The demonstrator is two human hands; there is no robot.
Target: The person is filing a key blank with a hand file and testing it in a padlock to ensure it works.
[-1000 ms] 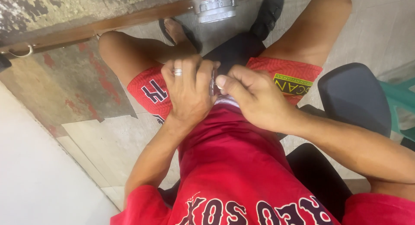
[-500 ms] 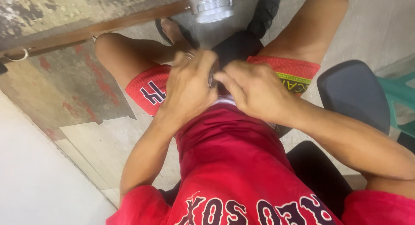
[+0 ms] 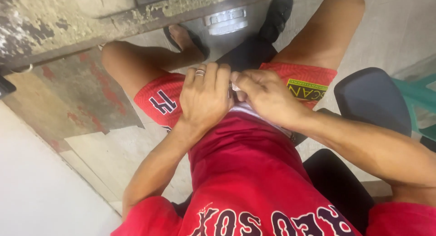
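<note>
Two hands: left hand (image 3: 205, 99), right hand (image 3: 265, 96). One ring (image 3: 200, 72). Two sandals: (image 3: 187, 40), (image 3: 278, 11). One dark chair (image 3: 372, 100).

Even, soft indoor light, fairly bright, with no hard glare. Shadow pools beyond the left hand (image 3: 205, 97) and right hand (image 3: 265, 97), under the worn table edge (image 3: 136, 20) (darkest there). Slight motion softness; the edges stretch a little.

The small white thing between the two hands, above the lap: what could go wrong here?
1. Both hands, left hand and right hand, nearly hide the small white thing, so it is hard to watch.
2. It is held over the lap; if it slips, it may drop to the floor.
</note>
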